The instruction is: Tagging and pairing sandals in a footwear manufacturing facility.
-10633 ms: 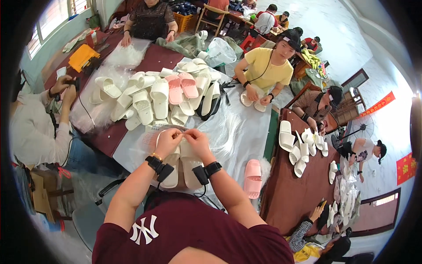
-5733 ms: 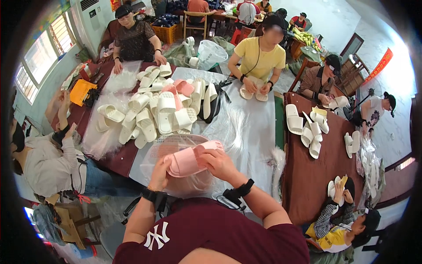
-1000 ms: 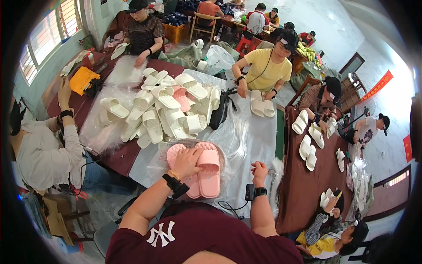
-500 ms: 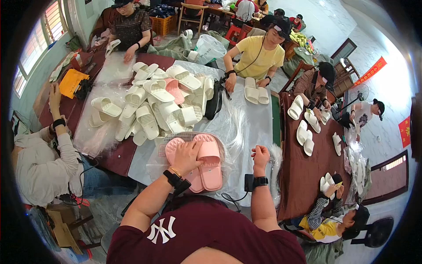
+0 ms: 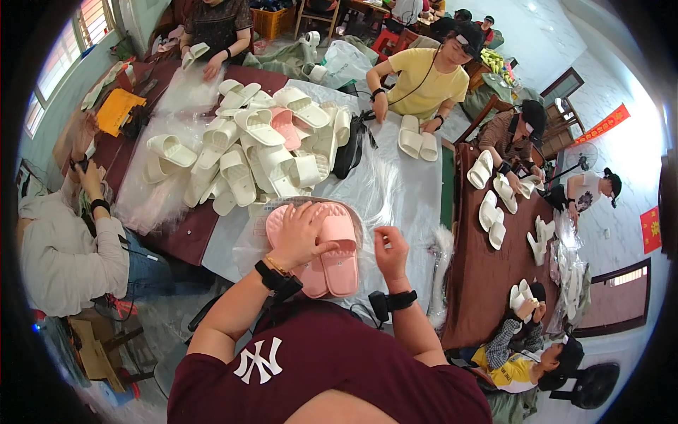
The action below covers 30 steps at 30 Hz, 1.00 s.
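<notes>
**On the near end of the grey-covered table [image 5: 413, 205]: left hand [image 5: 299, 237] over pink slippers [image 5: 340, 233], right hand [image 5: 391, 251] just beside**

Pink slippers lie side by side, straight in front of the person. Clear plastic [image 5: 248, 244] shows around them; cannot tell whether they lie on it or inside it.

Left hand: palm down across the left slipper, covering most of its strap. Fingers spread; thumb reaches over to the right slipper's strap.

Right hand: raised, to the right of the pair and apart from it. Fingers curled inward; cannot tell whether they pinch anything.

Both wrists carry black bands [image 5: 281, 281].

Beyond the pair: heap of white slippers [image 5: 238, 174], with one pink slipper [image 5: 285, 128] among them. Black bag [image 5: 347, 157] lies against the heap's right side. Loose white strands [image 5: 381, 198] lie nearer the right hand.

Across the table: co-worker in a yellow shirt [image 5: 428, 79], one hand at a white pair [image 5: 417, 138].
</notes>
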{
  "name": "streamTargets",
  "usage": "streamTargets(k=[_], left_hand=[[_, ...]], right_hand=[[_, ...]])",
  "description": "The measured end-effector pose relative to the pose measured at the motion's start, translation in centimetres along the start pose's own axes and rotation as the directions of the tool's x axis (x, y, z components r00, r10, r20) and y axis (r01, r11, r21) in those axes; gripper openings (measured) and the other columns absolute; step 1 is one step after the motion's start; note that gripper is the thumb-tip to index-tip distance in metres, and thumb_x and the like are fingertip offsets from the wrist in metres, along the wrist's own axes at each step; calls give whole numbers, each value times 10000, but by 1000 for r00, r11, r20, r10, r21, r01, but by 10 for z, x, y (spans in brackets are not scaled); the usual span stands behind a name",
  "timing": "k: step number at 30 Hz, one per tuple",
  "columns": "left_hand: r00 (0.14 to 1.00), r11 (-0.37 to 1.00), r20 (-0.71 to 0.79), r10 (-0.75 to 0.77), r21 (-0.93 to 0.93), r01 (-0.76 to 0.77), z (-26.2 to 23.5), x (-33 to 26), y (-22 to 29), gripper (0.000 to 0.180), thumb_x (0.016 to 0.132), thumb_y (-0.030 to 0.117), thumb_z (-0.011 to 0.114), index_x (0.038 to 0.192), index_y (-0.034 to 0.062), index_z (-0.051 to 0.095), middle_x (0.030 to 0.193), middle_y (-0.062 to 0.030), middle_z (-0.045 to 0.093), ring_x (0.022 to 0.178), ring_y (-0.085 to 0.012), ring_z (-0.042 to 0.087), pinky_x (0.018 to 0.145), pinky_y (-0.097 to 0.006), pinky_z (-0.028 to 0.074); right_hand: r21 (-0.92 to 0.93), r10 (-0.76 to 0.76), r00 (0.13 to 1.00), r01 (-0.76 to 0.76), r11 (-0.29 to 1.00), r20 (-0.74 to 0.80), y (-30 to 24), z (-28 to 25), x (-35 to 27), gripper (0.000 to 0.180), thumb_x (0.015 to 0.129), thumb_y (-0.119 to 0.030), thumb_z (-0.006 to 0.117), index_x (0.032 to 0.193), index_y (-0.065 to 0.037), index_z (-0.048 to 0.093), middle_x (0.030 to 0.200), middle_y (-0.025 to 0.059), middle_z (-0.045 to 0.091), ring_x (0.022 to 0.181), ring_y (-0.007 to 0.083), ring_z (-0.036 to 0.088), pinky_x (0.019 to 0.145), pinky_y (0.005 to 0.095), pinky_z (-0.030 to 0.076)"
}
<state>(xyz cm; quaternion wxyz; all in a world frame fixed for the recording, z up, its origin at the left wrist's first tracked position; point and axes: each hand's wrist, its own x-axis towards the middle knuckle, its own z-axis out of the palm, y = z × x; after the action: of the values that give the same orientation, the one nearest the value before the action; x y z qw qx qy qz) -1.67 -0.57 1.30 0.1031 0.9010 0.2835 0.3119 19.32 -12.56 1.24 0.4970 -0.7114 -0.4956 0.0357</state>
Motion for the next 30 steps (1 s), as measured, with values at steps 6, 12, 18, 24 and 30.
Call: streamTargets(k=[6,12,18,24,30], left_hand=[[910,727,237,-341,-548,415,-19,-6,1,367,891,322,614,1098,21,643,849,-26,615,759,-141,554,689,-290,431],[650,-25,508,-565,-798,603,-56,-14,-5,183,938,164,574,943,15,679,705,30,562,599,-24,466,525,-179,367],[614,67,470,-635,-758,649,-58,-54,-20,208,944,190,570,848,30,664,684,33,550,591,-37,469,538,-198,375],[522,409,812,-260,-397,822,-59,-95,6,269,906,247,593,779,17,649,616,-10,596,561,-79,539,530,-259,441],[397,409,892,-216,-287,866,-27,-112,2,309,886,283,594,738,22,667,606,-49,633,533,-132,591,502,-296,458]], right_hand=[[65,-317,909,311,948,271,-31,14,-20,119,740,17,657,835,-54,639,818,87,642,744,281,634,641,362,521],[104,-395,820,388,916,416,-26,22,-30,109,712,-18,666,804,-67,634,810,76,626,737,287,622,633,375,511],[143,-423,708,421,896,566,-16,13,-36,111,680,-51,688,770,-70,627,814,67,625,757,277,608,657,364,505],[198,-343,614,292,935,711,-17,-9,-52,84,677,-34,661,729,-74,609,726,83,588,694,284,585,603,380,489],[183,-275,545,218,959,792,-36,-9,-61,56,728,-88,652,743,-72,601,704,102,582,706,304,592,617,408,491]])
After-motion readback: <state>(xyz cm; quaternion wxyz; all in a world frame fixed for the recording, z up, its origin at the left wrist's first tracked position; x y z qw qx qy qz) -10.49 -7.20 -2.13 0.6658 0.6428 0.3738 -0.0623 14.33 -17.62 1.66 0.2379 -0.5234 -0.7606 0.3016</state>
